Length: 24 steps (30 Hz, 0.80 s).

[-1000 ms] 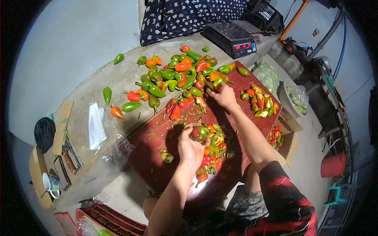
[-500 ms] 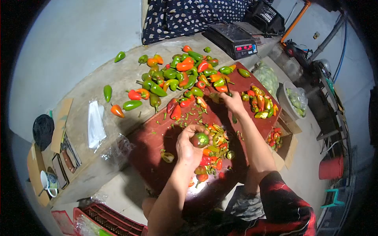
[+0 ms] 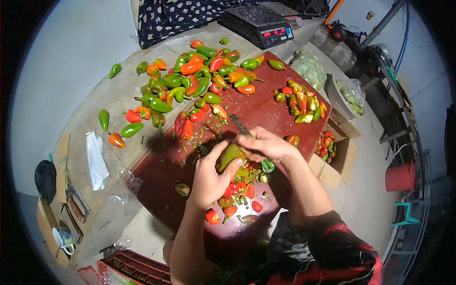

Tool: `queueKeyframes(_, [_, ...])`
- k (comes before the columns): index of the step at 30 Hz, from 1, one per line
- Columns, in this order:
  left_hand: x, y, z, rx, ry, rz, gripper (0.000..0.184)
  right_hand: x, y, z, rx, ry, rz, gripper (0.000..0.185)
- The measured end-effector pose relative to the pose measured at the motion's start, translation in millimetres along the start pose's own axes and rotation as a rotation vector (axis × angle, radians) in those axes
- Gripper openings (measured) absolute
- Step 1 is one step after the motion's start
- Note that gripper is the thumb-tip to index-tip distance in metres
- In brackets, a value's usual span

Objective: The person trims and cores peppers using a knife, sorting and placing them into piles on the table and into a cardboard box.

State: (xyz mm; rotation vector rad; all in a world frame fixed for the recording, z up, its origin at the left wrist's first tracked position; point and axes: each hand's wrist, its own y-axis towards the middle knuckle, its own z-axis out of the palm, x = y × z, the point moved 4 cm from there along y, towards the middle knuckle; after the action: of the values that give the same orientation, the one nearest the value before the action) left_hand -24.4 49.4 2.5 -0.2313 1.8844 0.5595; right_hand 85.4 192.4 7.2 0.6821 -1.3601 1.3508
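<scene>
The left hand [image 3: 211, 175] pinches a green pepper [image 3: 231, 156] at the right hand [image 3: 267, 145]'s eight o'clock, and the right fingers seem curled around a knife [image 3: 239, 125] angled toward ten, so the pepper rolling could bring the edge onto a fingertip.

The ledge [image 3: 124, 102] lies left of the table [image 3: 263, 111]. The pepper heap [image 3: 190, 67] sits on the ledge, reaching onto the table; behind it, to the right, is the scale [image 3: 251, 26]. A smaller pile [image 3: 304, 104] lies on the table's right. Right of the table stands the box [image 3: 349, 168], peppers [image 3: 325, 149] inside; behind that, the basin [image 3: 339, 92]. The crate [image 3: 137, 266] is near left.
</scene>
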Motion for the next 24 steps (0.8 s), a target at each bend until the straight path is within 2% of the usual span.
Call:
queueKeyframes(1, [-8.5,2.2,-2.6,0.021,-0.096,-0.064,0.047,4.0,-2.8,1.1,-0.001,0.001,0.002,0.043])
queueKeyframes(2, [-12.0,3.3,-4.1,0.041,-0.191,-0.127,0.045,12.4,-7.0,1.1,-0.091,0.005,-0.023,0.044])
queueKeyframes(4, [-7.3,1.8,-6.5,-0.002,-0.239,-0.122,0.038,23.3,-11.8,-1.7,-0.325,-0.033,-0.067,0.042])
queueKeyframes(6, [-6.4,0.5,-12.7,-0.043,-0.513,-0.255,0.032,24.7,-10.2,-15.7,-0.58,-0.381,-0.268,0.036])
queueKeyframes(7, [-7.2,0.1,-13.8,-0.097,-0.622,-0.3,0.027,29.8,-13.4,-19.2,-0.745,-0.747,-0.362,0.032])
queueKeyframes(8, [-6.7,-0.1,-16.8,-0.108,-0.621,-0.298,0.027,24.8,-12.4,-18.4,-0.735,-0.751,-0.366,0.032])
queueKeyframes(10, [-1.0,-2.2,-17.1,-0.126,-1.002,-0.432,0.028,27.8,-17.9,1.0,-0.783,-0.984,-0.52,0.033])
queueKeyframes(11, [2.4,-3.2,-16.4,-0.189,-1.041,-0.451,0.027,21.6,-16.8,7.7,-0.746,-1.043,-0.544,0.03])
queueKeyframes(12, [6.5,-3.7,-14.4,-0.198,-1.041,-0.451,0.027,28.5,-20.4,23.9,-0.649,-1.199,-0.578,0.017])
queueKeyframes(15, [7.1,-4.4,-11.2,-0.499,-1.037,-0.604,0.026,29.9,-13.7,53.7,-0.559,-1.397,-0.765,0.019])
queueKeyframes(18, [11.3,-5.9,-4.9,-0.518,-1.024,-0.607,0.027,27.3,-9.9,62.4,-0.583,-1.422,-0.801,0.018])
queueKeyframes(19, [9.5,-8.4,-4.0,-0.443,-1.031,-0.608,0.028,25.2,-8.5,61.2,-0.591,-1.413,-0.791,0.016])
queueKeyframes(24, [14.9,-10.4,7.9,-0.403,-0.983,-0.56,0.03,23.1,-6.8,64.2,-0.598,-1.384,-0.797,0.013])
